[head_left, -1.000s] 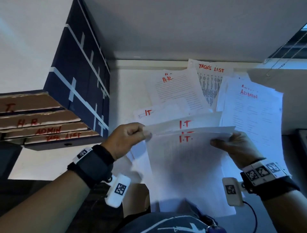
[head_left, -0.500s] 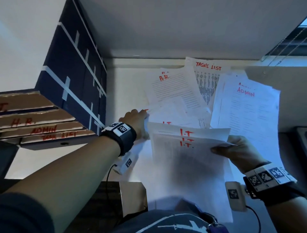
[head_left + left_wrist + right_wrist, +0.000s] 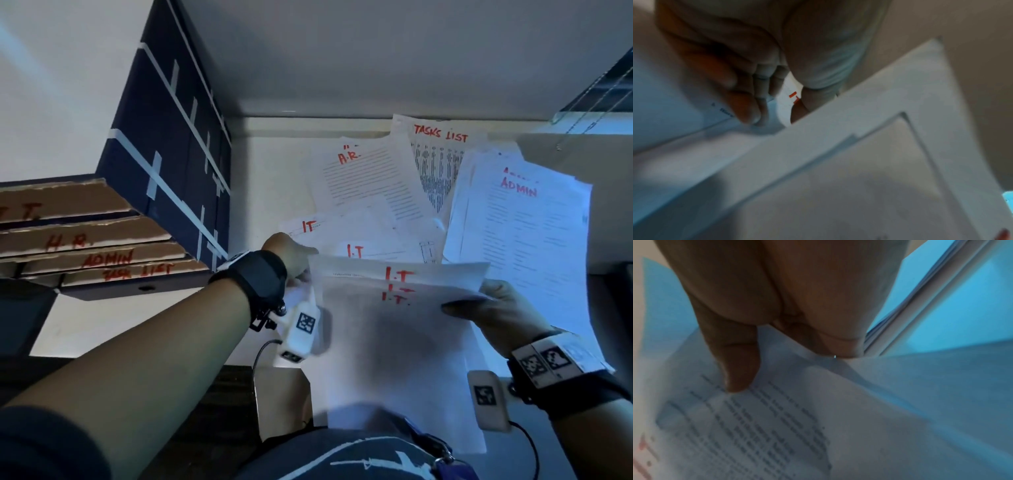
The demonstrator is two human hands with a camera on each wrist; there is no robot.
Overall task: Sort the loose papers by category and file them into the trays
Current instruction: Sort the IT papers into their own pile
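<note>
My right hand [image 3: 496, 308] grips the right edge of a stack of I.T papers [image 3: 394, 342] held above the desk; its thumb [image 3: 735, 361] presses on the top sheet [image 3: 777, 426]. My left hand [image 3: 289, 255] reaches past the stack's left corner to loose IT sheets [image 3: 310, 226] on the desk. In the left wrist view a curled sheet with a red mark [image 3: 787, 104] sits pinched between the fingers [image 3: 756, 104] and thumb. Cardboard trays [image 3: 85, 236] labelled I.T., H.R., ADMIN and TASK LIST are stacked at the left.
H.R. [image 3: 370, 178], TASKS LIST [image 3: 440, 150] and ADMIN [image 3: 520, 219] papers lie spread at the back and right of the desk. A dark blue box with white tape [image 3: 164, 144] rises behind the trays. The wall runs close behind the papers.
My left hand let go of the stack's left edge and reached forward to the loose IT sheets on the desk. The right hand still holds the stack, now lower.
</note>
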